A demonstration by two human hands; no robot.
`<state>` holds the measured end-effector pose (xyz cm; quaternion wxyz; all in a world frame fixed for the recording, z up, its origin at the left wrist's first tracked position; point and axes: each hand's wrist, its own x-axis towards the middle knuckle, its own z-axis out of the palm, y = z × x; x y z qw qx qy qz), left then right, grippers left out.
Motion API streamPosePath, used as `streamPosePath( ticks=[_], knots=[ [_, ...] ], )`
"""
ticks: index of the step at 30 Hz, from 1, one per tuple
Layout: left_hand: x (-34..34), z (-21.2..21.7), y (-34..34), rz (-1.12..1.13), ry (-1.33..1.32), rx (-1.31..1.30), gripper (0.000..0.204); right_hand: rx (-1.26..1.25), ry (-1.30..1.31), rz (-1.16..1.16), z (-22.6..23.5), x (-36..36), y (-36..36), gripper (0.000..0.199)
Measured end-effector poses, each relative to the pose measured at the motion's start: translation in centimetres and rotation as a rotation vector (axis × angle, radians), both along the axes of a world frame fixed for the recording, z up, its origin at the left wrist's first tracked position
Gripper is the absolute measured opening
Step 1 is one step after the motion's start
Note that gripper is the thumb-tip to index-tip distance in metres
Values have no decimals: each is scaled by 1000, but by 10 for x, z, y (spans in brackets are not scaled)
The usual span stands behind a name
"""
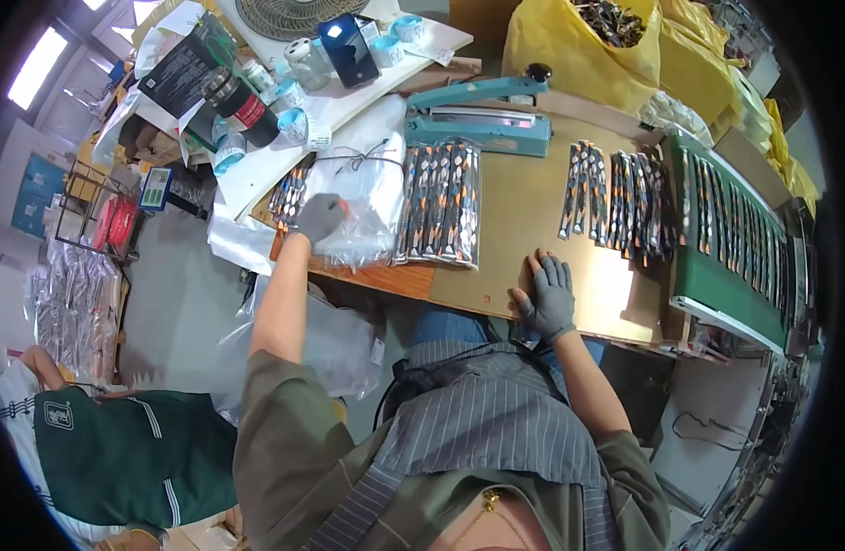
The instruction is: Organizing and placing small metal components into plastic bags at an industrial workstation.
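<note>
My left hand [320, 219], in a grey glove with bare fingertips, is closed at the clear plastic bags [372, 197], pinching film at their near left side. My right hand [548, 298], gloved alike, lies flat with spread fingers on the brown cardboard [514, 220]. Between the hands is a clear bag filled with long slim packets [441, 202], patterned black, orange and white. Farther right, loose packets [638, 207] lie in two groups. More packets [291, 195] show just beyond my left hand.
A teal bag sealer [482, 124] stands at the back. On the right, a green conveyor [730, 257] carries a row of packets. Yellow sacks [579, 60] are behind. A white board [349, 101] holds a phone, a flask and label rolls. Another person [129, 455] is at lower left.
</note>
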<state>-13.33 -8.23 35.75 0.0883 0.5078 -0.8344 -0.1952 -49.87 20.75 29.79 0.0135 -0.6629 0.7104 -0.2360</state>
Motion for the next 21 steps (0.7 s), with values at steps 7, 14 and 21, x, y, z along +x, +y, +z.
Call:
streamPosePath(
  ticks=[7,14,21],
  knots=[
    [-116,91,120,-144,919,434,19,297,-1206,-45,44,3,-10,59],
    [-180,67,186,-21,1260,618,19,-173,-910,-113,94,-1,-56,18],
    [-219,87,206,-333,1452,1110,47,114,-919,91,40,-44,-27,44]
  ],
)
